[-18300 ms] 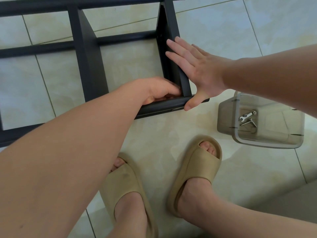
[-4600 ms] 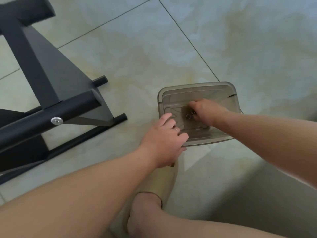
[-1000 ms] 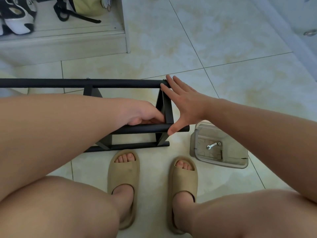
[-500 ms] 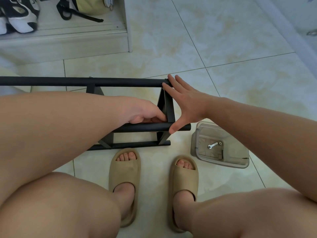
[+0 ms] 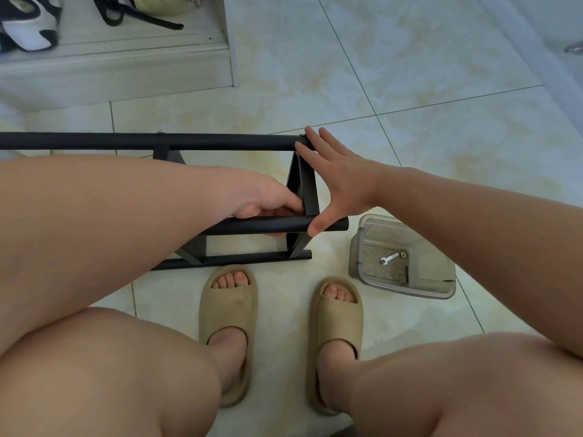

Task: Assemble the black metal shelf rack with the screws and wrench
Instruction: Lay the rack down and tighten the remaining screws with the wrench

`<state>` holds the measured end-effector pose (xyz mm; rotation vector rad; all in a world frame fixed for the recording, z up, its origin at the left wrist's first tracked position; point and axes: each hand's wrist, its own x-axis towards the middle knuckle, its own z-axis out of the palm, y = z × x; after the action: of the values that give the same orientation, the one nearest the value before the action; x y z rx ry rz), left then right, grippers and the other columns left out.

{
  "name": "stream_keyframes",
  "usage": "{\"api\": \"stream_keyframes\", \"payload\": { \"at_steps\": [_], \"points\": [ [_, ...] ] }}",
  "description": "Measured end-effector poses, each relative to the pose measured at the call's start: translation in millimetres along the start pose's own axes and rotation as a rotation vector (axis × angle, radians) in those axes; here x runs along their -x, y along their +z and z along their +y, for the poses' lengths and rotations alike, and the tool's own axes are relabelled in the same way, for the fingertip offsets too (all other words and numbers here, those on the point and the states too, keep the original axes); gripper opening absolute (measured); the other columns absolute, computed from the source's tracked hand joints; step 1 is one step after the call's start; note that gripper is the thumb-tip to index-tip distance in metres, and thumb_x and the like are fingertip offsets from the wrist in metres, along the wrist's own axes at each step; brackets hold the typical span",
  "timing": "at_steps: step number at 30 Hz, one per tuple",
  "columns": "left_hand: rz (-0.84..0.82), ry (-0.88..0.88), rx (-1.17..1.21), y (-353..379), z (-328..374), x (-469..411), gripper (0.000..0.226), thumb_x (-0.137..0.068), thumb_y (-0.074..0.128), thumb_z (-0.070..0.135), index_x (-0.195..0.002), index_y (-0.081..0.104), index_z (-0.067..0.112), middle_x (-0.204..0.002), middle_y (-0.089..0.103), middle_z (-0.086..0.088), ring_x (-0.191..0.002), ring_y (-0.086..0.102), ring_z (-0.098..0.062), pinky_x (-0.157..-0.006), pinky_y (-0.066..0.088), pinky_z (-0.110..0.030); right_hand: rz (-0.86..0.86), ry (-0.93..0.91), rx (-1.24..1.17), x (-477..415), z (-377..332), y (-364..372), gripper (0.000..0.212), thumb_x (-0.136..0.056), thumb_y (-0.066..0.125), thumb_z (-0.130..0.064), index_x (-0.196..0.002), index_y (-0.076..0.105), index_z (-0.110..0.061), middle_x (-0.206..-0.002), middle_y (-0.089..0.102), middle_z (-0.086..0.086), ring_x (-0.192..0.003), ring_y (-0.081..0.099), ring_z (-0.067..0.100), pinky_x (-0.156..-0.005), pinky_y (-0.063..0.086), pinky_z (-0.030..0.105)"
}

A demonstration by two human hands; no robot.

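Observation:
The black metal shelf rack [image 5: 220, 141] stands on the tiled floor in front of my feet. My left hand [image 5: 268, 200] reaches inside its right end, fingers curled against the near top tube [image 5: 252, 227]; what the fingertips hold is hidden. My right hand [image 5: 334, 181] lies flat against the outside of the black end bracket [image 5: 310, 190], fingers straight up to the far tube and thumb on the near tube. A small silver wrench [image 5: 389, 258] lies in the clear plastic box [image 5: 441, 287] on the floor at the right.
My two feet in tan slippers [image 5: 228, 310] stand just before the rack, knees filling the bottom of the view. A low white shelf [image 5: 126, 67] with shoes and a bag is at the back left. Bare tiles stretch to the right.
Almost nothing has moved in the last second; both hands stay on the rack's right end. Earlier both hands were at the plastic box.

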<state>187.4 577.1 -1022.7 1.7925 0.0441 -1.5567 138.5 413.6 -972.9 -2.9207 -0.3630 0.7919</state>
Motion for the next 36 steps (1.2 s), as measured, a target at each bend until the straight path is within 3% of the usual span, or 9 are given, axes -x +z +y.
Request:
{"api": "stream_keyframes", "payload": {
  "at_steps": [4,7,13,17,22,27,31,36],
  "points": [
    [0.018,0.013,-0.061,2.0,2.5,1.0,0.015,-0.096,0.061,0.020,-0.085,0.069,0.013,-0.066,0.070,0.000,-0.059,0.063,-0.012,-0.063,0.054,-0.026,-0.007,0.003,-0.013,-0.4,1.0,0.4,0.156,-0.048,0.070,-0.090,-0.160,-0.014,-0.021,-0.165,-0.029,0.002,-0.152,-0.026,0.021,-0.124,0.002,0.044],
    [0.001,0.037,-0.065,1.2,2.6,2.3,0.015,-0.096,0.059,0.016,-0.088,0.070,0.011,-0.070,0.071,-0.002,-0.059,0.063,-0.013,-0.063,0.052,-0.026,-0.004,0.002,-0.011,-0.7,1.4,0.9,0.157,-0.046,0.068,-0.091,-0.160,-0.014,-0.021,-0.165,-0.029,0.001,-0.152,-0.027,0.020,-0.124,0.003,0.044],
    [-0.076,0.026,0.004,-4.5,-0.6,1.1,0.015,-0.098,0.056,0.013,-0.102,0.070,0.010,-0.085,0.072,-0.004,-0.070,0.066,-0.014,-0.068,0.054,-0.027,-0.006,0.001,-0.013,-1.5,2.5,1.3,0.158,-0.045,0.066,-0.093,-0.160,-0.014,-0.021,-0.165,-0.029,0.001,-0.151,-0.027,0.020,-0.123,0.003,0.044],
    [-0.048,0.002,0.020,-2.6,0.3,-1.5,0.014,-0.096,0.060,0.018,-0.102,0.071,0.011,-0.089,0.072,-0.006,-0.078,0.066,-0.016,-0.084,0.055,-0.032,-0.007,0.000,-0.016,-1.4,2.5,1.6,0.157,-0.046,0.067,-0.092,-0.160,-0.014,-0.021,-0.165,-0.029,0.001,-0.151,-0.027,0.020,-0.123,0.003,0.044],
    [-0.006,0.010,-0.035,-0.2,1.3,-2.6,0.012,-0.095,0.062,0.020,-0.097,0.069,0.010,-0.079,0.071,-0.004,-0.071,0.064,-0.015,-0.076,0.055,-0.029,-0.002,-0.004,-0.023,-1.5,2.5,1.8,0.158,-0.044,0.066,-0.093,-0.160,-0.013,-0.021,-0.165,-0.028,0.000,-0.151,-0.027,0.020,-0.123,0.004,0.045],
    [-0.033,0.019,-0.006,-0.9,1.2,0.1,0.013,-0.096,0.059,0.014,-0.094,0.071,0.008,-0.076,0.073,-0.004,-0.073,0.066,-0.016,-0.079,0.056,-0.028,-0.011,0.002,-0.038,-2.0,3.0,2.3,0.158,-0.044,0.066,-0.093,-0.160,-0.014,-0.022,-0.164,-0.030,-0.001,-0.151,-0.028,0.018,-0.123,0.005,0.046],
    [-0.062,0.030,0.025,-2.6,-0.2,0.8,0.018,-0.096,0.058,0.012,-0.107,0.070,0.006,-0.084,0.074,-0.005,-0.077,0.067,-0.017,-0.084,0.055,-0.030,-0.009,0.001,-0.040,-2.3,3.9,2.9,0.157,-0.045,0.068,-0.092,-0.160,-0.014,-0.022,-0.164,-0.030,-0.001,-0.151,-0.029,0.018,-0.123,0.004,0.046],
    [-0.063,0.030,0.049,-1.1,-0.4,0.9,0.017,-0.096,0.059,0.015,-0.108,0.070,0.008,-0.095,0.074,-0.007,-0.085,0.069,-0.018,-0.088,0.057,-0.034,-0.008,-0.001,-0.034,-2.5,3.5,2.6,0.157,-0.045,0.068,-0.092,-0.160,-0.014,-0.022,-0.165,-0.029,0.000,-0.151,-0.028,0.020,-0.124,0.004,0.046]
  ]
}}
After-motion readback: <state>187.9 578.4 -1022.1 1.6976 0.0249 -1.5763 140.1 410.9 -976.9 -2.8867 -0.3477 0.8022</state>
